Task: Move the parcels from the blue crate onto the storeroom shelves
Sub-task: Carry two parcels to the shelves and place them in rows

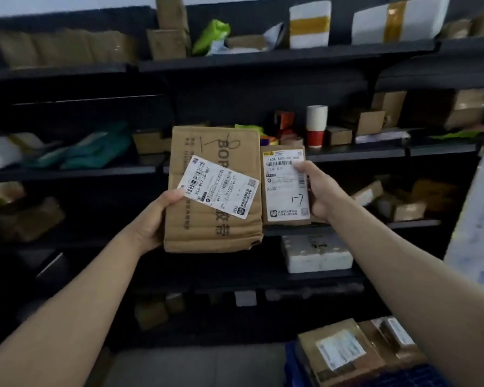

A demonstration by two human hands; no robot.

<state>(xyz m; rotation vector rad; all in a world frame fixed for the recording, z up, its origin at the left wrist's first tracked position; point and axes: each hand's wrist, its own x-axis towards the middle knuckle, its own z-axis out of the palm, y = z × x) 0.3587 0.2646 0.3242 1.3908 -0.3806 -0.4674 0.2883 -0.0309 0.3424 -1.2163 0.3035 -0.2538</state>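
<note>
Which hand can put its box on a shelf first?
Probably the right hand: its small box would slip onto the crowded shelf more easily than the big box in the left hand.

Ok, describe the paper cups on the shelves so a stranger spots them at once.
On the dark shelving, find the shelf level just above the right hand. The paper cups stand upright there among brown boxes: the only tall white stack with a red base.
</note>
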